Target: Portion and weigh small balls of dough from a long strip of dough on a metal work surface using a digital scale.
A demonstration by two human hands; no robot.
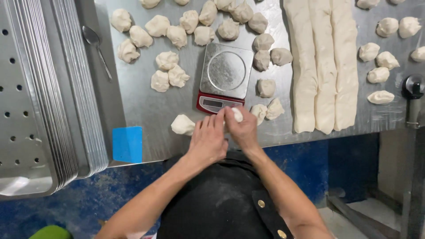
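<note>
My left hand (208,140) and my right hand (242,129) meet at the near edge of the steel table (146,106), just below the small red kitchen scale (224,76). Between the fingers of both hands is a small white dough piece (237,114), mostly covered by them. Another dough lump (183,125) lies just left of my left hand. Two dough lumps (267,110) lie right of my right hand. The scale's round steel plate is bare.
Several dough lumps (177,35) are scattered behind the scale and at the far right. Three long dough logs (325,62) lie right of the scale. A stack of perforated trays (40,97), a spoon (97,46), a blue scraper (127,144) and a wheel cutter (414,95) are around.
</note>
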